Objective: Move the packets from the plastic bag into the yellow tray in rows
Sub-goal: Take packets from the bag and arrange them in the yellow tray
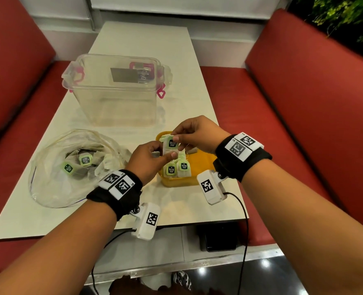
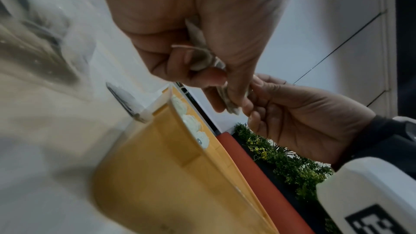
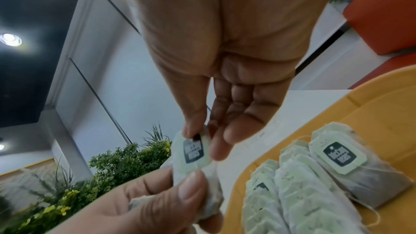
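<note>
Head view gives me both hands meeting above the near-left corner of the yellow tray [image 1: 199, 165]. My left hand [image 1: 147, 159] pinches the lower part of one packet [image 1: 171, 145] between thumb and forefinger, and my right hand [image 1: 197, 133] pinches its green-and-black tag at the top, the other fingers relaxed. I see the same packet [image 3: 193, 154] from the right wrist, held upright between the two thumbs. Rows of packets [image 3: 299, 193] lie overlapping inside the tray, with one tagged packet on top at the near edge. On the table [image 1: 138, 47], the tray sits at the near-right edge; the plastic bag [image 1: 69, 167] lies open at the near-left, with more packets inside it. A clear lidless container [image 1: 116, 90] stands behind both, toward the table's middle.
</note>
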Tool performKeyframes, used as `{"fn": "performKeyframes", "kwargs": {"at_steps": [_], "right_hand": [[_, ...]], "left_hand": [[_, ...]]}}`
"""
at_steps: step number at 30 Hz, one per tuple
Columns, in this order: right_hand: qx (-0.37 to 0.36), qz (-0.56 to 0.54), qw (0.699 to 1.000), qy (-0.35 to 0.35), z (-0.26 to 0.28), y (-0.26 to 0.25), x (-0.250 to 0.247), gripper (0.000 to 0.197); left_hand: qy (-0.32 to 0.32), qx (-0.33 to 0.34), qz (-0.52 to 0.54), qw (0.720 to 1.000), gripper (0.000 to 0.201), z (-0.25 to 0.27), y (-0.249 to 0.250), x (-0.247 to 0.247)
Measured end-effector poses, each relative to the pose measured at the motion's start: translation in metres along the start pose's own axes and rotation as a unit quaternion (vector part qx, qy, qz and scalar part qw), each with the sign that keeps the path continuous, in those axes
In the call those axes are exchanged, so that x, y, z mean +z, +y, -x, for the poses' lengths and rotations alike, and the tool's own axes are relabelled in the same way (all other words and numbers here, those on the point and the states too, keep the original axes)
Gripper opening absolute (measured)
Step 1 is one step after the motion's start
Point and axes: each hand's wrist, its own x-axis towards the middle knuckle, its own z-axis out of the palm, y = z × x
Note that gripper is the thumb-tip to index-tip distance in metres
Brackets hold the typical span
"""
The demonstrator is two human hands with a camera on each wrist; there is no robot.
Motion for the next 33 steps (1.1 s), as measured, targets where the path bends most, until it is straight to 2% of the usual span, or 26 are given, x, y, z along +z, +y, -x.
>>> {"fn": "performKeyframes", "kwargs": {"at_steps": [4,8,13,16,22,33], "right_hand": [[-0.004,0.043,0.999,0.018,-0.002,0.003,-0.009,0.012],[0.013,0.091,0.995,0.046,-0.008,0.006,-0.023,0.011],[0.071,0.211,0.975,0.029,-0.019,0.020,-0.032,0.001],[0.114,0.264,0.958,0.018,-0.025,0.028,-0.032,0.004],[0.173,0.287,0.942,0.013,-0.032,0.036,-0.027,0.010],[0.208,0.278,0.938,0.013,-0.042,0.028,-0.021,0.011]], "left_hand": [[-0.017,-0.021,0.006,1.000,0.019,-0.003,0.000,0.003],[0.008,-0.034,0.005,0.999,0.016,-0.003,-0.001,0.002],[0.022,-0.039,0.017,0.999,0.014,0.001,-0.003,-0.001],[0.020,-0.042,0.011,0.999,0.014,0.003,-0.006,-0.002],[0.018,-0.045,0.000,0.999,0.014,0.008,-0.005,-0.004],[0.012,-0.054,0.005,0.998,0.014,0.012,-0.005,-0.007]]}}
